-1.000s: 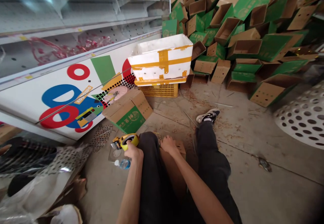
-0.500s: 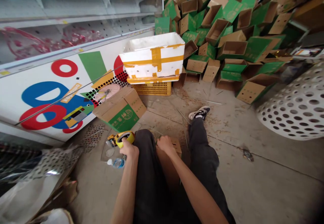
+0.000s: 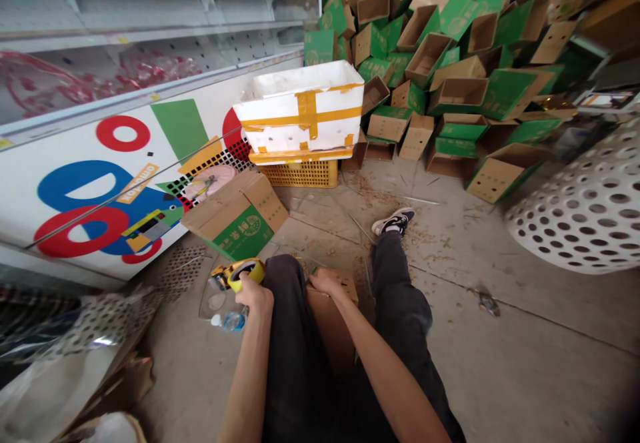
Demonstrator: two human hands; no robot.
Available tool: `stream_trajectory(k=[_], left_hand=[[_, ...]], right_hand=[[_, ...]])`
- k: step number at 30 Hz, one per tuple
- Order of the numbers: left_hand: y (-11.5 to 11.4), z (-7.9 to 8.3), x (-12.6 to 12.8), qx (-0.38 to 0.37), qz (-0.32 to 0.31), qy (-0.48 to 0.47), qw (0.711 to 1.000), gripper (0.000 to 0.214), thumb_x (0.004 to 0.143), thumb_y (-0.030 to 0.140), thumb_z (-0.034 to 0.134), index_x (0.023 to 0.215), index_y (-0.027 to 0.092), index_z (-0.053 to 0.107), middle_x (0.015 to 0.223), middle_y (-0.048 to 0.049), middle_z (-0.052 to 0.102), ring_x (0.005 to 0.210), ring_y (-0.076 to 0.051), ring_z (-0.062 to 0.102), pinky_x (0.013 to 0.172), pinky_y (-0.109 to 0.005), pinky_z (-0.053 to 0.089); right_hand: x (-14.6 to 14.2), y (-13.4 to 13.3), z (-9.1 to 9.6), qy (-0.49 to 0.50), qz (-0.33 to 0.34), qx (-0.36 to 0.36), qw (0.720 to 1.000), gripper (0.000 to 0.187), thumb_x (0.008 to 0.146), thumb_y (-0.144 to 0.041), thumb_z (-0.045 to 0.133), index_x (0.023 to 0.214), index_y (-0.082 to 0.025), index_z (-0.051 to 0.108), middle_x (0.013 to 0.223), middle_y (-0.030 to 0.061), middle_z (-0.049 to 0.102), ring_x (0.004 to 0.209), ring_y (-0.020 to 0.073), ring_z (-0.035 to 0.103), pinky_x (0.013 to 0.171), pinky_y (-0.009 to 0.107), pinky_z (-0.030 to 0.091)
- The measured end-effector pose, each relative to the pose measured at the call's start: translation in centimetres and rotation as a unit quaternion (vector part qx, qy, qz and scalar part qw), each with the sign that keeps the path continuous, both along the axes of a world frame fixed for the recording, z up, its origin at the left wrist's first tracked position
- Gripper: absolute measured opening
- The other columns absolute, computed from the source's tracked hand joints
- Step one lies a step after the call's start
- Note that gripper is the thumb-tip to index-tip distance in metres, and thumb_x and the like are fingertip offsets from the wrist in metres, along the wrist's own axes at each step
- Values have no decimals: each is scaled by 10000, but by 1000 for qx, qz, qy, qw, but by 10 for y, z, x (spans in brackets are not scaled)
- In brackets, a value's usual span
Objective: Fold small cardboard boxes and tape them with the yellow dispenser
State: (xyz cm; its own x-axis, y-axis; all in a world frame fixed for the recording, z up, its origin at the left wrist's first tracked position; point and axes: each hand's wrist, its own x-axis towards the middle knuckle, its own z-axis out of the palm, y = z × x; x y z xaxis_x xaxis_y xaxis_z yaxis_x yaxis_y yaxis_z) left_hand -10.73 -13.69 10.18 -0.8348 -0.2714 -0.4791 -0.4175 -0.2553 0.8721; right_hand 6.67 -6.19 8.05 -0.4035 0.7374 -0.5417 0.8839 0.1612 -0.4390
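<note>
My left hand point(image 3: 253, 293) is wrapped round a tape dispenser point(image 3: 224, 274) with a roll of yellow tape point(image 3: 254, 271) on it, just left of my left knee. Between my legs stands a brown cardboard box point(image 3: 331, 326). My right hand point(image 3: 326, 281) is closed at the box's top edge, with its fingertips partly hidden. To the left, past the tape, lies a larger brown and green carton point(image 3: 245, 219). A plastic bottle point(image 3: 233, 321) with a white cap lies on the floor below my left hand.
A white foam box point(image 3: 305, 109) rests on a yellow crate point(image 3: 305, 175) ahead. Many green and brown cartons point(image 3: 435, 56) are heaped at the back right. A white perforated basket point(image 3: 580, 209) stands at right, and shelving point(image 3: 150, 36) runs along the left.
My right hand has shifted very slightly left and down on the cardboard box. The left hand keeps its hold on the tape dispenser. The view has moved a little.
</note>
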Motion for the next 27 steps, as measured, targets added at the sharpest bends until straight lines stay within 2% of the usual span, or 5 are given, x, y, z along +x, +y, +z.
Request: stream_trajectory(k=[7,10,14,21,27], left_hand=[[-1,-10,-4,-55,-47,24,997,228,855,258,611,900,281,389,948,-42,569,1192,-310,739,817,-386,699],[0,-12,-5,-45,-38,26,998,239,840,245,624,900,286,396,899,-23,552,1189,-316,739,786,-402,705],[2,-15,-7,-28,-15,13,999,264,808,231,654,897,281,410,876,-19,536,1171,-315,741,780,-378,699],[1,-17,-8,-79,-61,29,995,282,867,259,599,868,307,321,878,-16,514,1122,-290,751,714,-350,691],[0,-6,-3,-3,11,-22,1000,340,792,213,725,843,285,396,859,-1,527,1127,-296,758,715,-322,690]], right_hand=[[7,1,12,0,-7,-13,1000,484,1082,-420,588,1372,-64,742,1383,250,658,1302,387,644,1050,422,528],[9,1,16,-2,-9,-9,1000,465,1078,-415,602,1346,-71,762,1373,244,666,1312,374,640,1045,371,525],[9,1,10,-12,-14,5,1000,514,1078,-476,601,1372,-83,752,1405,251,645,1343,402,609,1059,414,524],[2,4,-13,-27,-10,41,999,603,1105,-537,532,1373,-39,743,1416,299,610,1395,417,536,1164,464,427],[1,-1,-6,-34,-26,36,998,556,1118,-501,520,1373,-60,744,1469,295,552,1386,417,530,1126,476,463]])
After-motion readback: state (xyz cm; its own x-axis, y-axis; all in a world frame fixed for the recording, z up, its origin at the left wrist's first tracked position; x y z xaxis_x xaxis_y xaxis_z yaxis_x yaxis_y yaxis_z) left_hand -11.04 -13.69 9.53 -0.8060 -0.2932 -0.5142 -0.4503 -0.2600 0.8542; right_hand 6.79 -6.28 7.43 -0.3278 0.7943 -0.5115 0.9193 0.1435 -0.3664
